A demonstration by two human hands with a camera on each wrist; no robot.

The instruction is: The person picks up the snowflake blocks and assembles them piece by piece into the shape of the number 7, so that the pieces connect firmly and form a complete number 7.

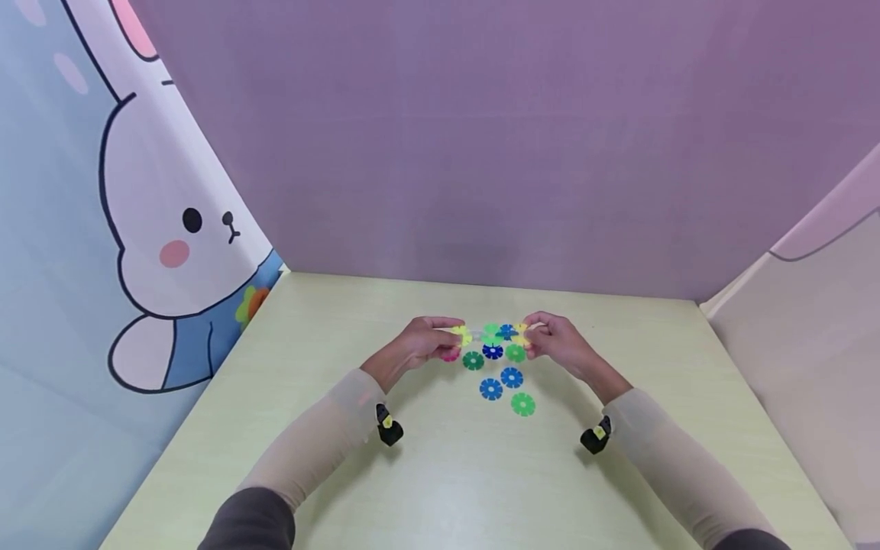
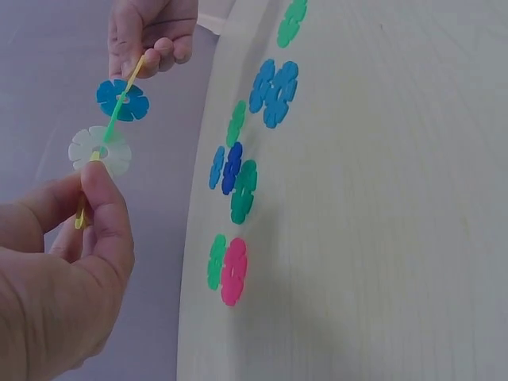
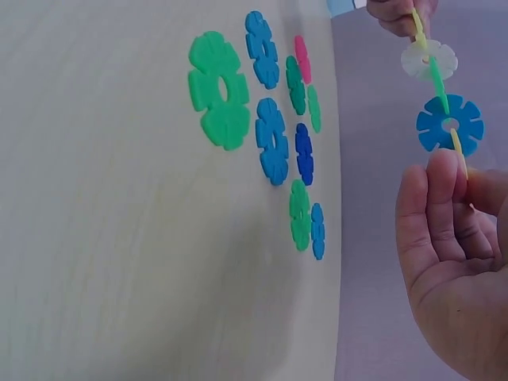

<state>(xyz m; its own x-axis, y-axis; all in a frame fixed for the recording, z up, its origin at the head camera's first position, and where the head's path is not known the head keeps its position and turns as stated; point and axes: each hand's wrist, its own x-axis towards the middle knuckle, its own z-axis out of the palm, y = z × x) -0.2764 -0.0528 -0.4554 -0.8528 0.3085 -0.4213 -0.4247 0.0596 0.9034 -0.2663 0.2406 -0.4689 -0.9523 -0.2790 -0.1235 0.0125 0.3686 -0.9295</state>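
Both hands hold up a chain of notched plastic discs slotted together, above the far part of the table. At its left end, my left hand pinches a yellow disc between thumb and fingers. Beyond it come a clear white disc, a green disc seen edge-on, and a blue disc. My right hand pinches the yellow-orange disc at the right end. Its edge lies between thumb and fingertips, which partly hide it.
Loose discs lie flat beneath the chain: a pink one, a dark green one, a dark blue one, several light green and blue ones. A purple cloth wall stands behind the table; a rabbit-print cloth hangs left.
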